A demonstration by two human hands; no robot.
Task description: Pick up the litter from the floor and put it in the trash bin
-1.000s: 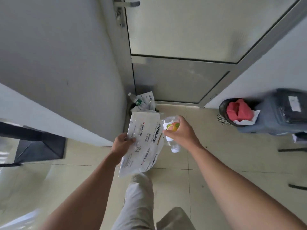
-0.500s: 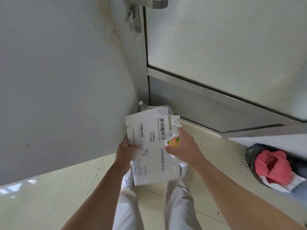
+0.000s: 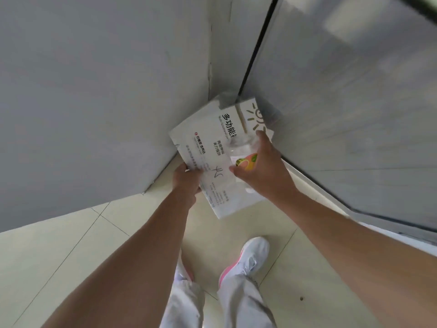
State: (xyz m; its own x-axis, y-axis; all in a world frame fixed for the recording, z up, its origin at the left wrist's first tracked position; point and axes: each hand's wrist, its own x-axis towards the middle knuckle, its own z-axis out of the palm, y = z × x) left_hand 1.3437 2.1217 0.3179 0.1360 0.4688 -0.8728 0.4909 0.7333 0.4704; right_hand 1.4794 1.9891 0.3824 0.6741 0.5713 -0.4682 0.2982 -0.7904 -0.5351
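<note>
My left hand (image 3: 186,181) grips the lower left edge of a flat white plastic package (image 3: 208,143) printed with dark characters and a gold sun mark. My right hand (image 3: 262,169) is closed around a clear plastic bottle (image 3: 246,159) with an orange and green label, held against the package's right side. Both are held up over the corner where the wall meets the door. The trash bin is hidden behind the package.
A grey wall (image 3: 94,102) stands on the left and a metal-framed door (image 3: 354,114) on the right, meeting in a corner. Beige floor tiles (image 3: 71,245) lie below. My white and pink shoes (image 3: 246,259) and light trousers show at the bottom.
The view has swung closer to the corner and tipped down. The bin with red litter at the right has left the frame. Both hands still hold the package and bottle, now further forward.
</note>
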